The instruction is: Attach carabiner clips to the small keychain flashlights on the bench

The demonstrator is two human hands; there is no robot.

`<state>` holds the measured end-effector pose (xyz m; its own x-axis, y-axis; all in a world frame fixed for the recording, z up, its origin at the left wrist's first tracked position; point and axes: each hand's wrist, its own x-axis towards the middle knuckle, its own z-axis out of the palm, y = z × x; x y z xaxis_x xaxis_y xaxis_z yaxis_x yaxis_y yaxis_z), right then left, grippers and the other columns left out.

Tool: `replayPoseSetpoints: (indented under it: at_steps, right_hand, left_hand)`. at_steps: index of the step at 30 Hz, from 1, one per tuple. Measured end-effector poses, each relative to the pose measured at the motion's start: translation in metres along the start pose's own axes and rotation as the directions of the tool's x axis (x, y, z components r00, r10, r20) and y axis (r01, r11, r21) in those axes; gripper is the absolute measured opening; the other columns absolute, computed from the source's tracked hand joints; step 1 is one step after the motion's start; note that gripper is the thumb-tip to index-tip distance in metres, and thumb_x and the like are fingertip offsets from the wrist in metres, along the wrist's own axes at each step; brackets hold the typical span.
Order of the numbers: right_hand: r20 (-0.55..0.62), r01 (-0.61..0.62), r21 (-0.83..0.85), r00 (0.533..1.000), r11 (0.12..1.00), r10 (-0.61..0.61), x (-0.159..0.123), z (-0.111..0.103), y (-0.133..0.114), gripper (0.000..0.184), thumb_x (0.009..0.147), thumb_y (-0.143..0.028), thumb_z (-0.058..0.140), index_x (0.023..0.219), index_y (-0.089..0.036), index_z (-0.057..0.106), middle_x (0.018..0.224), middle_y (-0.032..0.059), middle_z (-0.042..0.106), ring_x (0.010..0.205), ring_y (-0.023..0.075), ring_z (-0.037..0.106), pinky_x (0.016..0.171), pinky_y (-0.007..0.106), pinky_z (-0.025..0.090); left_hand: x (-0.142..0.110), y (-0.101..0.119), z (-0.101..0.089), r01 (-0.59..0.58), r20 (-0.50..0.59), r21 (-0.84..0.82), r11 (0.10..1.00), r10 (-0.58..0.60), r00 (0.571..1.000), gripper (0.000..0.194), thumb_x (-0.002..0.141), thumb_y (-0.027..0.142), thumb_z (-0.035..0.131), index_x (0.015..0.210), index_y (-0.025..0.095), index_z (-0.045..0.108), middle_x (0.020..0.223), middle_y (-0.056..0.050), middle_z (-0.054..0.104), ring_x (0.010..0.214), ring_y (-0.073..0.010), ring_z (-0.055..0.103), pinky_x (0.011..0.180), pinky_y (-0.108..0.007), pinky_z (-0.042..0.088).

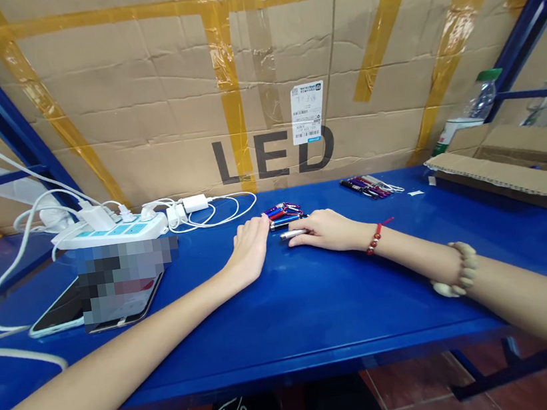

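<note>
Pinching 1 silver tube point(291, 234), the right hand point(329, 228) adjoins coloured tubes point(284, 220); the flat, empty left hand point(249, 248) perhaps touches them.

On the far side I read "LED" in black letters point(267, 157) on the cardboard point(150, 113); the white label point(308, 113) above has print too small for me.

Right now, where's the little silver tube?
In the head view, the silver tube is near the picture's middle, held in the right hand, just on the person's side of the pile of colourful tubes.
</note>
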<state>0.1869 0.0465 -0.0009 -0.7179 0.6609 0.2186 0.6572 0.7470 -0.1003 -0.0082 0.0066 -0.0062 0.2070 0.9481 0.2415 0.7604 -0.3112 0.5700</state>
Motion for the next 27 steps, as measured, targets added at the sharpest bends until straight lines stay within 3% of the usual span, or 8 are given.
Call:
replayPoseSetpoints:
  at_steps: [15, 23, 27]
  right_hand:
    - [0.051, -0.054, -0.016, 0.997, 0.998, 0.055, 0.0006, -0.0034, -0.0042, 0.038, 0.090, -0.052, 0.041, 0.098, -0.023, 0.064, 0.084, 0.0032, 0.070, 0.071, 0.0171, 0.062, 0.057, 0.024, 0.034]
    - [0.048, -0.047, 0.015, 0.998, 0.999, 0.046, 0.0013, -0.0053, -0.0052, 0.046, 0.095, -0.050, 0.027, 0.091, -0.022, 0.064, 0.076, 0.0029, 0.068, 0.066, 0.0163, 0.060, 0.057, 0.025, 0.033]
    - [0.045, -0.044, 0.035, 0.998, 0.998, 0.042, 0.0018, -0.0054, -0.0039, 0.041, 0.091, -0.053, 0.037, 0.090, -0.023, 0.064, 0.077, 0.0022, 0.068, 0.066, 0.0171, 0.060, 0.057, 0.025, 0.035]
  left_hand:
    - [-0.0011, 0.0015, -0.0001, 0.021, -0.007, -0.019, 1.000, -0.021, 1.000, 0.052, 0.093, 0.038, 0.006, 0.109, 0.021, 0.053, 0.108, -0.007, 0.057, 0.108, -0.0242, 0.047, 0.098, -0.044, 0.035]
    - [-0.0027, 0.0042, -0.0012, 0.022, 0.005, -0.003, 1.000, -0.022, 1.000, 0.051, 0.093, 0.037, 0.005, 0.103, 0.021, 0.052, 0.107, -0.007, 0.056, 0.106, -0.0222, 0.047, 0.098, -0.043, 0.035]
    - [-0.0044, 0.0083, -0.0037, 0.043, 0.028, -0.024, 0.999, -0.043, 0.999, 0.051, 0.093, 0.037, 0.004, 0.103, 0.021, 0.051, 0.108, -0.007, 0.055, 0.107, -0.0217, 0.046, 0.098, -0.043, 0.036]
